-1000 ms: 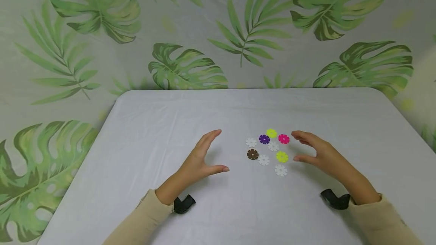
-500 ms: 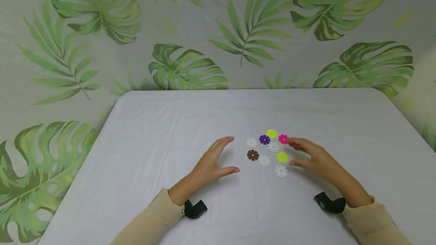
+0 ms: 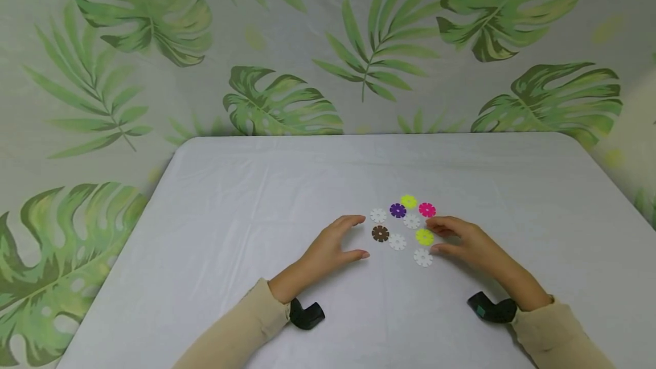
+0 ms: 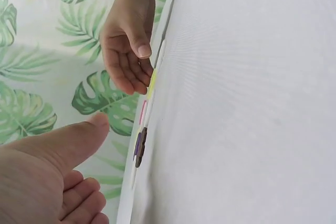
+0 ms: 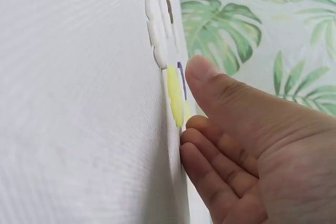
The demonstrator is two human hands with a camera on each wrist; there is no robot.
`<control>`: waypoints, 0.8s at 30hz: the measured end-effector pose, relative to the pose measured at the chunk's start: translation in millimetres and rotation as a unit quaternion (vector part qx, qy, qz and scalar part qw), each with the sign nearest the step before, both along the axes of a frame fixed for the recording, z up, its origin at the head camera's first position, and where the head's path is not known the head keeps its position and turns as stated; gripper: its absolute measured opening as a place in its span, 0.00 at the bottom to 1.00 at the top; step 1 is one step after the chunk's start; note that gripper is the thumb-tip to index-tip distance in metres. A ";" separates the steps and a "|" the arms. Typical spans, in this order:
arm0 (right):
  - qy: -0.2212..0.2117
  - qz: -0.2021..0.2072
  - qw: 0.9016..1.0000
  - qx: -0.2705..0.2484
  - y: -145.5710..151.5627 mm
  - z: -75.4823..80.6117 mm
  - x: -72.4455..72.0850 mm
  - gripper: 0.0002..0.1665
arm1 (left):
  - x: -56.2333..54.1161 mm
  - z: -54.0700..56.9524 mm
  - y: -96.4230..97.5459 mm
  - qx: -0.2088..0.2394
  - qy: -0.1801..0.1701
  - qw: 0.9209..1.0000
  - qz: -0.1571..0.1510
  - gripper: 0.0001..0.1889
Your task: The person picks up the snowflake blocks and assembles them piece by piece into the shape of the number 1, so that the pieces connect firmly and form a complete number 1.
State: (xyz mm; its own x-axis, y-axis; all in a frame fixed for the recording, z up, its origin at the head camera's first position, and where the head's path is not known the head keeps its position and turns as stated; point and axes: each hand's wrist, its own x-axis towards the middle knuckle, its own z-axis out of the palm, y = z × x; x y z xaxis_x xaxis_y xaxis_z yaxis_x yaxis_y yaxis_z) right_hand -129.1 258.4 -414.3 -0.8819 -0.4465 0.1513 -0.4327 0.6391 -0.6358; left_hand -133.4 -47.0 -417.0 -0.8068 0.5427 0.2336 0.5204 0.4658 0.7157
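Several notched plastic discs lie flat in a loose cluster on the white table, among them a brown disc (image 3: 380, 233), a purple disc (image 3: 397, 210), a pink disc (image 3: 427, 209), a yellow disc (image 3: 424, 237) and a white disc (image 3: 422, 257). Left of the cluster is my left hand (image 3: 330, 249), thumb and fingers spread apart, nothing between them; the brown disc is nearest. My right hand (image 3: 466, 241) hovers at the cluster's right side, fingers loosely bent and thumb apart, fingertips close by the yellow disc (image 5: 176, 97). It holds nothing.
A white cloth covers the table (image 3: 256, 187). Behind it hangs a leaf-patterned backdrop (image 3: 379, 44). Black wrist devices (image 3: 307, 315) sit under both sleeves. Another yellow disc (image 3: 408, 201) lies at the back of the cluster.
The left hand has moved right toward the discs. The right hand has moved left, its fingertips coming beside the yellow disc. The discs have stayed where they were.
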 end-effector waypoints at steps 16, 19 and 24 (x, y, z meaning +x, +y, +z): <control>0.015 -0.014 1.000 0.016 -1.7 -10.4 -2.9 0.25 | -13.7 -16.0 17.3 -0.063 0.019 0.998 0.007 0.31; 0.017 -0.015 1.000 0.021 -1.5 -11.8 -3.1 0.25 | -15.9 -16.3 20.9 -0.065 0.018 0.998 0.014 0.30; 0.018 -0.012 0.999 0.032 -0.9 -12.6 -3.5 0.24 | -19.4 -17.1 27.4 -0.073 0.019 0.997 0.029 0.27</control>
State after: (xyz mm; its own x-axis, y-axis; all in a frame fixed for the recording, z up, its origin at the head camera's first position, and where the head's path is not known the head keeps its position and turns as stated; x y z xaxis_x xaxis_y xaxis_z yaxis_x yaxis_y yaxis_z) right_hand -132.6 257.5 -426.9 -0.8870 -0.4348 0.1552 -0.4387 0.6891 -0.5768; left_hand -152.8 -19.6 -434.1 -0.8298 0.5259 0.1870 0.5155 0.5938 0.6178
